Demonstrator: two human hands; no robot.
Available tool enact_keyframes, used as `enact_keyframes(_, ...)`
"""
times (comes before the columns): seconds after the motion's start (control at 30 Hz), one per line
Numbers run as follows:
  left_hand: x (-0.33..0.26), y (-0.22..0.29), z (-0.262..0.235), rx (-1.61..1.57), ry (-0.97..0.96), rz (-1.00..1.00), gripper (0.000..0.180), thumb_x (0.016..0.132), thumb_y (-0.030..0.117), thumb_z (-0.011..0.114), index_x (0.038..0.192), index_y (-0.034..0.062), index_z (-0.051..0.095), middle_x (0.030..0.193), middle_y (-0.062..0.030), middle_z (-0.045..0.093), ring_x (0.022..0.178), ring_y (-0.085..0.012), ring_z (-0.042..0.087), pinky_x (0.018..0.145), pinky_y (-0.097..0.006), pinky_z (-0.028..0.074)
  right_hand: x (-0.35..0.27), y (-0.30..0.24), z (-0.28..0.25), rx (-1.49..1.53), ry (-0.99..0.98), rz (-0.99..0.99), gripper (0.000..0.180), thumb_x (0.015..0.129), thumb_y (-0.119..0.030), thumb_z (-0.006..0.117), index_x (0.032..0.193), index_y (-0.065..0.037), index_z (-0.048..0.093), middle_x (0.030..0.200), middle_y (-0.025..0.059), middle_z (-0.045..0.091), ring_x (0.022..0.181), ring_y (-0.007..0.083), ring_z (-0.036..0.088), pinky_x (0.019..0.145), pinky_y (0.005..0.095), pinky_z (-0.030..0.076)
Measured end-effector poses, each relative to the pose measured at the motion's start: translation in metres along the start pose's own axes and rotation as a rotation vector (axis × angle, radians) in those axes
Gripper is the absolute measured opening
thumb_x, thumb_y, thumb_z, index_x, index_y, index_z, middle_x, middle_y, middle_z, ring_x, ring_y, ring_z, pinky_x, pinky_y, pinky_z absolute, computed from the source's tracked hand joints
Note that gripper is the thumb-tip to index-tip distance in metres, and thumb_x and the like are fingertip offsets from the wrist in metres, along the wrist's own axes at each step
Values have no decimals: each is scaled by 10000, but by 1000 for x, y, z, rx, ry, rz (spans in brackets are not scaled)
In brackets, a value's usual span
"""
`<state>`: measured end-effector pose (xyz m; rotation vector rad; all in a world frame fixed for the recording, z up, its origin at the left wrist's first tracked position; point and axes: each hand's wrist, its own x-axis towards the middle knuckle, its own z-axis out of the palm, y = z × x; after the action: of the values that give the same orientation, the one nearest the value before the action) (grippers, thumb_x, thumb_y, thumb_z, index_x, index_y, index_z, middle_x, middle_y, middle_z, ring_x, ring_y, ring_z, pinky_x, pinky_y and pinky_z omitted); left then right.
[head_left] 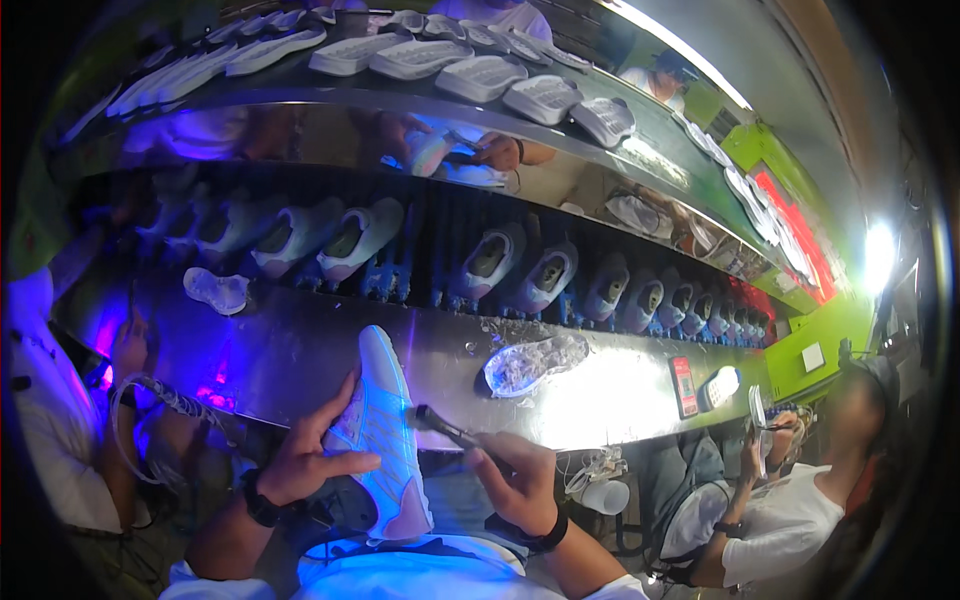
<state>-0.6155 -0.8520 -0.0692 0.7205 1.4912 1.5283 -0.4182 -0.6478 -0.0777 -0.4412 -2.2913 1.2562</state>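
A pale shoe (383, 440), lit blue, is held above the person's lap, in front of the surface (290, 345), its toe pointing away toward it and its side turned up. The left hand (305, 460) grasps the shoe from the left, thumb laid across the upper and fingers reaching around the far edge, the forearm rising from the lower edge. The right hand (515, 480) is closed around the handle of a dark-headed brush (440, 424), angled leftward; whether its head touches the shoe's right edge, I cannot tell. A clear sole-shaped piece (536, 366) lies on the surface beyond them. Farther right lies a red rectangular item (683, 387) with pale markings too small to read. Behind stands a row of shoes (360, 240), below a shelf of white soles (482, 78).
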Motion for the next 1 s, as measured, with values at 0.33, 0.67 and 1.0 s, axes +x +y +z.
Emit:
enact_keyframes(0.33,2,17,2,-11,38,-12,1031,809,92,821,1626,-51,208,1576,-124,439,1433,-190,413,1198,-354,315,8,-10,-17,71,-110,41,188,911,-110,734,1025,39,727,726,146,635,538,221,584,519,330,441)
enact_keyframes(0.67,10,36,2,-175,124,-20,999,799,72,746,1649,24,224,1541,-113,484,1386,-206,491,1172,-359,359,-7,-18,-44,140,-266,116,222,887,-123,748,1019,56,742,715,137,652,557,204,584,537,321,442)
enact_keyframes(1.0,17,41,5,-306,224,-106,876,866,53,688,1638,36,272,1481,-91,548,1317,-191,551,1127,-340,409,1,-38,-74,82,-270,20,201,868,-91,754,995,63,738,728,153,666,574,245,639,531,334,468)
